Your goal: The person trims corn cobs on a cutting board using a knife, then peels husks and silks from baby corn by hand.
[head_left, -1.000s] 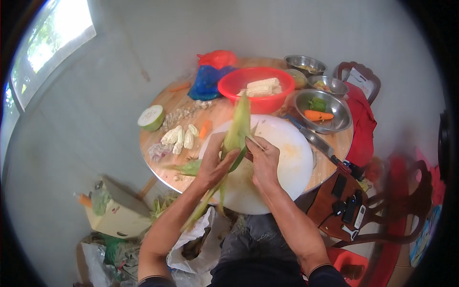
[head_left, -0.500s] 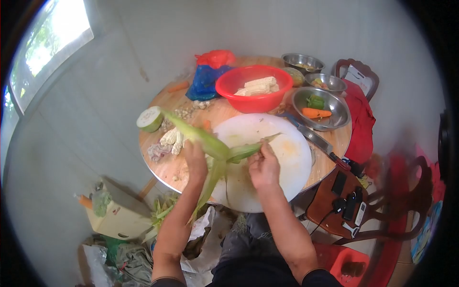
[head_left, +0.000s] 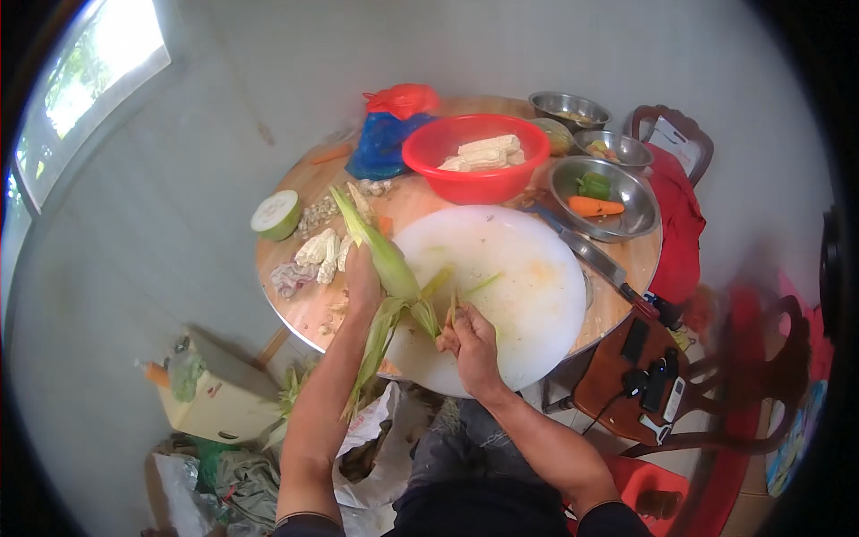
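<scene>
An ear of corn [head_left: 392, 268], still wrapped in pale green husk, is gripped by my left hand [head_left: 361, 276] over the left side of the round white cutting board [head_left: 519, 268]. Loose husk leaves [head_left: 374, 351] hang from its lower end along my left forearm. Close to that end, my right hand [head_left: 472, 347] is closed with fingertips pinched on a strip of husk. Left of my left hand lie several peeled pale ears [head_left: 320, 251]. Beyond the board, a red basin [head_left: 474, 185] holds more peeled corn.
A cleaver [head_left: 598, 261] lies along the board's right edge. Behind it a steel bowl [head_left: 637, 215] holds a carrot and green pepper. A blue bag [head_left: 386, 143], garlic and a cut gourd [head_left: 277, 217] sit at the left. An open white bag [head_left: 367, 434] stands below the table.
My right hand has moved down and left, toward me. The husk leaf that stretched between my hands is now pulled down, and the ear stands more upright.
</scene>
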### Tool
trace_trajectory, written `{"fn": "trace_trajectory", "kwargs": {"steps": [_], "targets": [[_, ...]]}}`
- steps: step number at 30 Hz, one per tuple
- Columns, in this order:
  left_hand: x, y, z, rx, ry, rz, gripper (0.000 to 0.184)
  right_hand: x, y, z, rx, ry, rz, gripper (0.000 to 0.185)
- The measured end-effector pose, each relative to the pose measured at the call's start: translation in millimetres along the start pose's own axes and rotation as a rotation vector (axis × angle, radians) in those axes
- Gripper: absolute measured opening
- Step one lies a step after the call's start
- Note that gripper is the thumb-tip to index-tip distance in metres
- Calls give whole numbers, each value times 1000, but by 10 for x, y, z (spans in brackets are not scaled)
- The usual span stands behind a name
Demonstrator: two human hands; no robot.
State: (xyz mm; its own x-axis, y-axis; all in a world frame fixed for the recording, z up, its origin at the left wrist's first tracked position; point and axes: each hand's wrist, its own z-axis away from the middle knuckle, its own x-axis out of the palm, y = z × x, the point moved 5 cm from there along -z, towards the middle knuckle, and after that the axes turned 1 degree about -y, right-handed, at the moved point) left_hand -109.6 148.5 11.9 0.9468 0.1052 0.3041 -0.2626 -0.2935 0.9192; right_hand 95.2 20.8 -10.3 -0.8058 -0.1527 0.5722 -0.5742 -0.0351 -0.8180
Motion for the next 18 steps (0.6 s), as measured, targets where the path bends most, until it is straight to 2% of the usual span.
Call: {"fn": "trace_trajectory", "kwargs": {"steps": [1,2,4,5,7,11,13,14,16,18], "targets": [[43,-2,-3,-8,-75,-16,35,0,19,7,-19,-21,143,32],[43,5,1,-11,-79,-19,35,-23,24,-3,-20,-17,139,32],[194,173,117,-93,-173,300,30,62,-33,-4,-25,-256,358,36],[245,276,185,-94,-172,299,30,41,-109,-51,-23,-256,357,36],[364,450,323,-151,-206,214,32,49,-360,-260,-88,-251,375,37],[467,552,500,-103,-320,104,36,223,-732,-574,-133,-193,433,46],[490,529,582,-52,-361,-21,33,365,-892,-628,-285,-119,493,46],[512,509,623,-50,-361,-21,33,403,-958,-637,-286,-120,493,46],[545,529,681,39,-283,-285,27,477,-1002,-648,-188,-163,444,40],[545,497,680,40,-278,-286,27,442,-973,-680,-208,-144,462,37]]}}
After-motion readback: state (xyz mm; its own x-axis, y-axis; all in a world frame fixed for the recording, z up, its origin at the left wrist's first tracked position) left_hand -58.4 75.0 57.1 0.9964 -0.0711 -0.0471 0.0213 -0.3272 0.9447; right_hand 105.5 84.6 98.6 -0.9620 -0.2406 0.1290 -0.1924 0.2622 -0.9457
